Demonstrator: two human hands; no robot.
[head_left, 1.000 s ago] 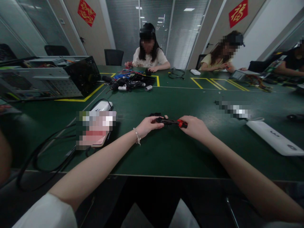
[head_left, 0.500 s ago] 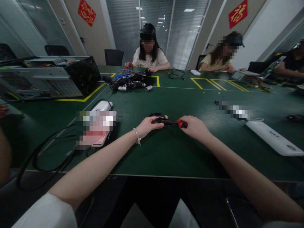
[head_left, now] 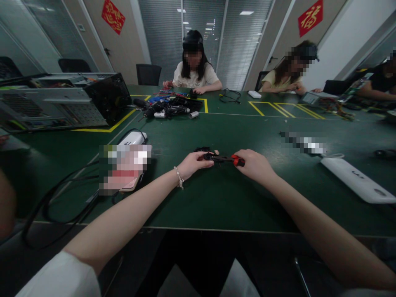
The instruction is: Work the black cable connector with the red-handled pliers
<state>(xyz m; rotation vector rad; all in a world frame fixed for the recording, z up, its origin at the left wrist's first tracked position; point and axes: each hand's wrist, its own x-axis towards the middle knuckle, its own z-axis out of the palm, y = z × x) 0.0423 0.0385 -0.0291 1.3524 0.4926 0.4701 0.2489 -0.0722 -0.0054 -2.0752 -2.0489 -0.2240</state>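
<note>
Over the near middle of the green table [head_left: 201,198], my left hand [head_left: 192,164] pinches a small black part [head_left: 209,157] between thumb and fingers. My right hand [head_left: 254,163] is closed round the red-and-black handle of a hand tool [head_left: 238,160]. The tool's dark front end points left toward the black part and appears to meet it; its exact kind cannot be made out. Just behind my left fingers lies a dark, tangled piece [head_left: 201,149], partly hidden. A small tan bit [head_left: 217,152] rests beside it.
An open computer case [head_left: 62,105] stands at left. Cables and a drill [head_left: 148,112] lie in a heap farther back. A pinkish phone-like object [head_left: 130,169] and white power bank [head_left: 136,137] sit left, another white power bank [head_left: 355,177] right. People sit opposite.
The tool in my right hand has turned and shifted very slightly. My left hand stays in place with the black part.
</note>
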